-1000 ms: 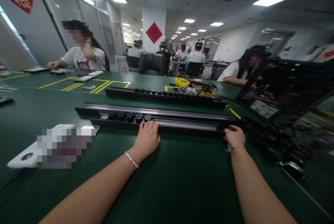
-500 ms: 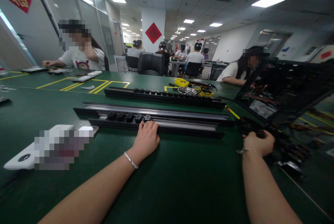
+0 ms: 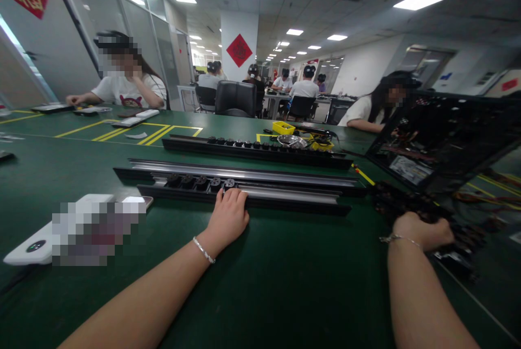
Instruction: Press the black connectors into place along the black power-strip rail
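My left hand [image 3: 229, 217] is closed over the near edge of a long black rail [image 3: 297, 198] with a silvery channel. Its fingertips rest by the last of several round black socket-like modules [image 3: 201, 183] seated in the rail's left half. To the right, my right hand [image 3: 423, 231] reaches into a heap of small black parts [image 3: 462, 248]. Its fingers curl down among them, and what they hold, if anything, is hidden. Just behind the near rail lies a second black rail [image 3: 260, 174]. Farther back, a third rail [image 3: 185, 144] carries a row of black modules.
A white device [image 3: 35, 240] and a phone-like object lie at left. Yellow trays [image 3: 284, 128] sit behind the rails. A large black open-framed case [image 3: 451, 143] stands at right, with cables nearby. Two people sit across the green table [image 3: 285, 284].
My right hand has moved right and slightly down over the heap of black parts, its fingers now turned farther from view. My left hand has stayed on the near rail.
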Available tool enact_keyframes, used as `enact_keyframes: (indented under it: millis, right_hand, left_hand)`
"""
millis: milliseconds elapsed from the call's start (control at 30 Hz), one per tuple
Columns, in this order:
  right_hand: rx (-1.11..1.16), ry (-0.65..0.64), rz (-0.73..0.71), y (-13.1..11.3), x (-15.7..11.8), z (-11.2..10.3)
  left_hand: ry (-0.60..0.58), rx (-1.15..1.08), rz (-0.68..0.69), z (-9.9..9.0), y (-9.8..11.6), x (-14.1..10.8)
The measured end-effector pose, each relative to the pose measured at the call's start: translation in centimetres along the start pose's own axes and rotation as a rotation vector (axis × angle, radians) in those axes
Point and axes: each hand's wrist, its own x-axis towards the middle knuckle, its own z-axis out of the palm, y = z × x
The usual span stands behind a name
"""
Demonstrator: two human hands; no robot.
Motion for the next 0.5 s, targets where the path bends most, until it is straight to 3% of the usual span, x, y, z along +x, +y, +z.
enact_keyframes:
  millis: [33,133,300,433,500]
  right_hand:
    - [-0.011,0.068,0.017,-0.7,-0.6,-0.2]
    - [0.05,0.032,-0.212,-3.7,-3.0,-0.9]
    - [0.127,-0.316,-0.651,-9.0,-10.1,-1.9]
    - [0.251,-0.586,-1.014,-11.3,-16.4,-2.5]
    - [0.3,-0.703,-1.119,-12.0,-19.1,-2.7]
  left_hand:
    - [0.002,0.002,0.001,0.0,0.0,0.0]
    - [0.007,0.008,0.006,-0.1,0.0,-0.1]
    - [0.018,-0.012,0.018,0.1,0.0,-0.2]
    - [0.074,-0.068,-0.007,-0.1,-0.3,0.1]
    - [0.142,-0.085,-0.056,-0.4,-0.7,0.5]
